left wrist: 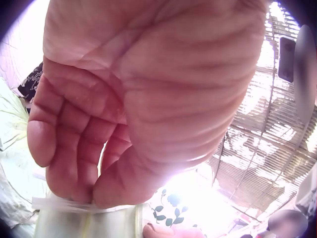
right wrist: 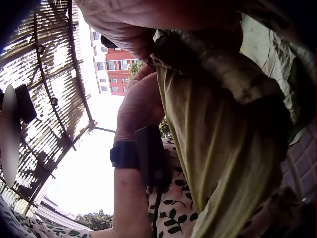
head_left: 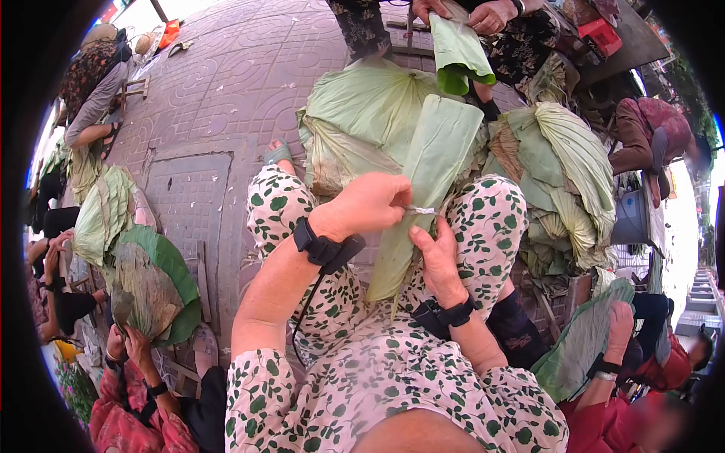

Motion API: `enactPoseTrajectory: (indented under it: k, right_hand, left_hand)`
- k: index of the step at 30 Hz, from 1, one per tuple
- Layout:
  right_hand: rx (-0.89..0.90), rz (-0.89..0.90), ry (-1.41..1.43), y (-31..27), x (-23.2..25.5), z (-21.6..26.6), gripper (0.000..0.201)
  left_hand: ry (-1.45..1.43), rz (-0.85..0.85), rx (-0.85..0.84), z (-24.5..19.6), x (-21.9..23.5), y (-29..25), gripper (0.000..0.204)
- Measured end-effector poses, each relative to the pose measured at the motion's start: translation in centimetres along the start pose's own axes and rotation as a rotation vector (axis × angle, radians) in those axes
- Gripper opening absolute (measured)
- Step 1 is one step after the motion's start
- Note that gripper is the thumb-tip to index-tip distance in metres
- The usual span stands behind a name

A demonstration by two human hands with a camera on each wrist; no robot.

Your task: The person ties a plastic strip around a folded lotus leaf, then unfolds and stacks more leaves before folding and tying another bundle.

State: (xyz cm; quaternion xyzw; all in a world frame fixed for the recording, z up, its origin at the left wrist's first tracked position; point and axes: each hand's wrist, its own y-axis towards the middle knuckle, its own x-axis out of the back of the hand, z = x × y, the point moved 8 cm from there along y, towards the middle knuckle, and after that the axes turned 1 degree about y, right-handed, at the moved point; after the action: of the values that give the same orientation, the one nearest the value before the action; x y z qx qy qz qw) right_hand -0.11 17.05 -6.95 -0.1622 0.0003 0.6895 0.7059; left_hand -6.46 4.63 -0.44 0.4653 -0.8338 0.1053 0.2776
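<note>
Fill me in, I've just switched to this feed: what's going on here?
A person's left hand pinches a thin white strip lying across a long pale-green leaf, while the right hand holds the leaf close beside the strip. I can't tell whether the strip is tied. A pile of large leaves lies on the paving just ahead, and a person opposite holds a curled leaf.
</note>
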Motion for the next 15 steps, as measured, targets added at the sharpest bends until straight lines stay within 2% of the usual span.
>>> enactPoseTrajectory:
  k: [15]
  right_hand:
    - [0.007,0.006,-0.035,0.14,0.20,-0.49,0.043]
  left_hand:
    - [0.027,0.019,0.009,0.27,-0.18,0.07,0.016]
